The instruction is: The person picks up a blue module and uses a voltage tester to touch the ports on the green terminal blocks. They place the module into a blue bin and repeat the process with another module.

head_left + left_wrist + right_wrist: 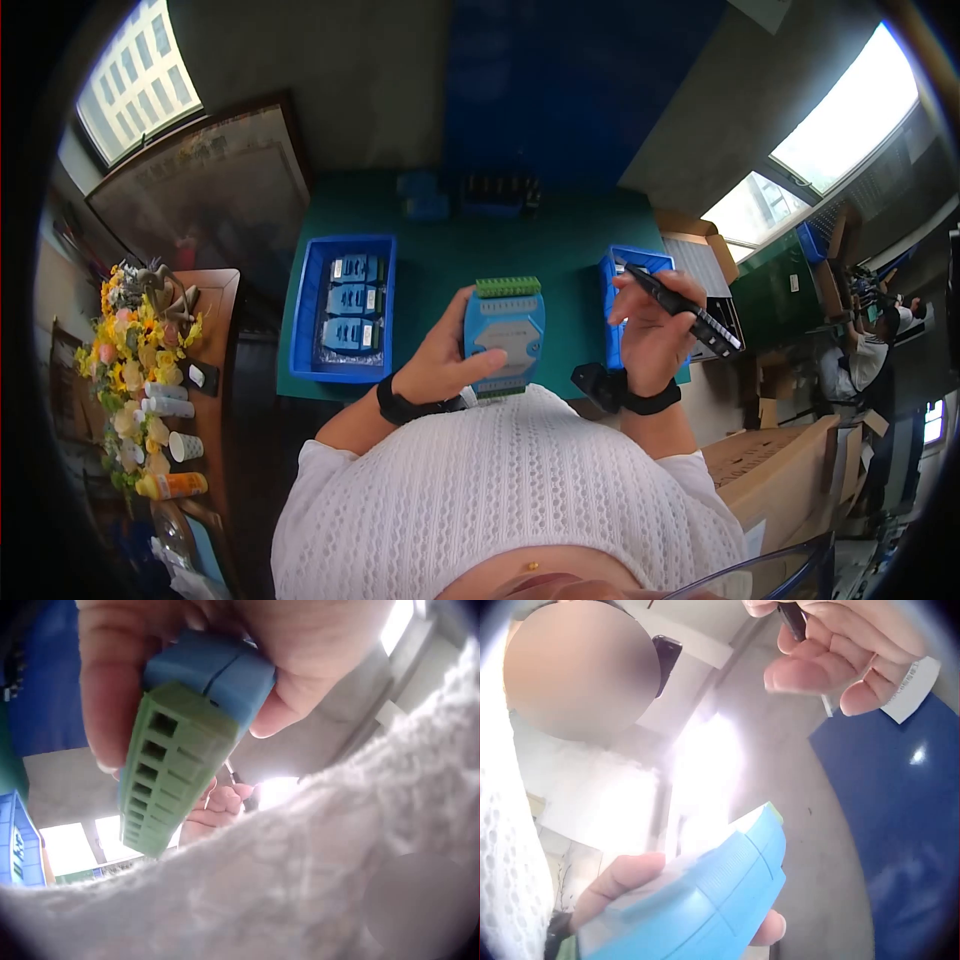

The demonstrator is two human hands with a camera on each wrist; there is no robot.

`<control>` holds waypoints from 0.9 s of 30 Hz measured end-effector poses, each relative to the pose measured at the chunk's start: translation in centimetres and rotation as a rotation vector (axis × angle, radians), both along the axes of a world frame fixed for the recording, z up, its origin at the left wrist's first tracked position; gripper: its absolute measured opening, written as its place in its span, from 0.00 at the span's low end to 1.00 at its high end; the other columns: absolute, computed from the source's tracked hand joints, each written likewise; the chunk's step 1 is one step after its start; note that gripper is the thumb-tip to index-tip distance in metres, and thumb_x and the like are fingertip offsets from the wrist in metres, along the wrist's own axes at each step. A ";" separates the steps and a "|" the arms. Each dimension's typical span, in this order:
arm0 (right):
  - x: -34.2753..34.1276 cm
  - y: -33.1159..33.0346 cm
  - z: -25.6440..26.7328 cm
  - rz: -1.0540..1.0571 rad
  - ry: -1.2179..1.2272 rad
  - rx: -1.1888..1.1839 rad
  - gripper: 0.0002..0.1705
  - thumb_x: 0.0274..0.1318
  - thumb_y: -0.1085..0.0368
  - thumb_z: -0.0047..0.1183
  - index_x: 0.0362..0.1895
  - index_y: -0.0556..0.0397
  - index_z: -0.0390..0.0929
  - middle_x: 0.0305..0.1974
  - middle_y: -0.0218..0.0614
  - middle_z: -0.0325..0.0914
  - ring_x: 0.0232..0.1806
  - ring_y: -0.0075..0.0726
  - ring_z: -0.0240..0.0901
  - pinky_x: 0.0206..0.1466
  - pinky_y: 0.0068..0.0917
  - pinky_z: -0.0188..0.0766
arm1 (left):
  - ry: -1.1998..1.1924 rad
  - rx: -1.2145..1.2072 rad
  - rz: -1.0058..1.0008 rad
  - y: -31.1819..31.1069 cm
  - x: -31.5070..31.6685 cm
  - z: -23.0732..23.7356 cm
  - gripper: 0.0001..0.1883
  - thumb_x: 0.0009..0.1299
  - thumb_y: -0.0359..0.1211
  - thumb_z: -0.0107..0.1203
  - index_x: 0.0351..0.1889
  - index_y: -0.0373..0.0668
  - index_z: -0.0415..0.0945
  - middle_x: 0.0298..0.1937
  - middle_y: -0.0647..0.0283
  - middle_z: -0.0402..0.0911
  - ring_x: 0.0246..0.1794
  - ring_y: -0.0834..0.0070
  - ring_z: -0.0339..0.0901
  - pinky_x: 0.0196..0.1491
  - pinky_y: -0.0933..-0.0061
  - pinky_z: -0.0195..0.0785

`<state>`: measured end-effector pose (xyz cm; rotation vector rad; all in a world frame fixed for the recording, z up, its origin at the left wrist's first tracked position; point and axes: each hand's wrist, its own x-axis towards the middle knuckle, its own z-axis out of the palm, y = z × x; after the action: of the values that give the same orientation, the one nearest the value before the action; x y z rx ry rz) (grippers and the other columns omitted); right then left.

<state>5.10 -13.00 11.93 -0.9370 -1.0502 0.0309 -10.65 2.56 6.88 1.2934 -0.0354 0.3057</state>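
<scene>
Since the module (505, 330) looks light and stiff, take its case. Left grip (440, 352) clasps it; right grip (655, 335), a tool (690, 312).

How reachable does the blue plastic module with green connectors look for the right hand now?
Probably yes: nothing visible lies between the right hand and the module, though that hand holds a black pen-shaped tool.

a green table (450, 250) stretches beyond the grip of the left hand (445, 350); on its top, a blue bin (308, 330) sits to the left of that grip, a second bin (606, 280) stands partly behind the right hand (655, 335), and, farthest from both grips, a blue stack (427, 205) and a dim box (492, 208) lie side by side.
</scene>
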 end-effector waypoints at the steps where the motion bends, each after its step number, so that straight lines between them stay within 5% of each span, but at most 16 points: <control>1: 0.0 0.2 0.1 -0.035 -0.040 0.047 0.25 0.61 0.43 0.35 0.44 0.52 0.66 0.24 0.37 0.72 0.26 0.30 0.69 0.46 0.32 0.66 | -0.002 0.033 -0.001 -0.3 -0.2 0.0 0.37 0.60 0.37 0.56 0.63 0.40 0.47 0.57 0.54 0.63 0.59 0.67 0.61 0.60 0.64 0.54; 4: 0.1 1.1 0.8 -0.113 -0.165 0.050 0.27 0.58 0.40 0.38 0.38 0.52 0.70 0.19 0.31 0.66 0.23 0.27 0.65 0.52 0.38 0.60 | -0.007 0.017 0.010 -0.5 0.0 0.0 0.37 0.60 0.37 0.56 0.63 0.40 0.47 0.57 0.53 0.62 0.59 0.66 0.60 0.60 0.63 0.54; 9: 0.2 1.4 0.3 -0.140 -0.342 -0.124 0.18 0.58 0.51 0.46 0.34 0.54 0.70 0.22 0.33 0.73 0.27 0.27 0.71 0.61 0.43 0.50 | 0.023 0.004 0.079 -0.4 0.2 0.1 0.37 0.60 0.36 0.56 0.63 0.41 0.47 0.57 0.55 0.62 0.58 0.68 0.61 0.60 0.64 0.54; 13: 0.3 1.8 0.0 -0.106 -0.340 -0.131 0.12 0.55 0.58 0.49 0.34 0.54 0.70 0.23 0.34 0.75 0.27 0.25 0.72 0.63 0.43 0.47 | 0.041 -0.013 0.091 -0.3 0.3 0.3 0.37 0.60 0.35 0.56 0.64 0.42 0.47 0.57 0.56 0.63 0.58 0.69 0.61 0.60 0.64 0.54; 27: 0.5 1.3 -0.3 -0.119 -0.389 -0.135 0.17 0.48 0.54 0.60 0.32 0.52 0.72 0.21 0.34 0.76 0.26 0.27 0.75 0.64 0.46 0.48 | 0.021 0.023 0.061 -0.3 0.4 0.1 0.36 0.60 0.34 0.55 0.63 0.40 0.47 0.57 0.56 0.63 0.58 0.70 0.61 0.60 0.64 0.54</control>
<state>5.58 -11.66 11.63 -1.1556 -1.3602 -0.1878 -10.21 2.25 7.01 1.3218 0.0180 0.3445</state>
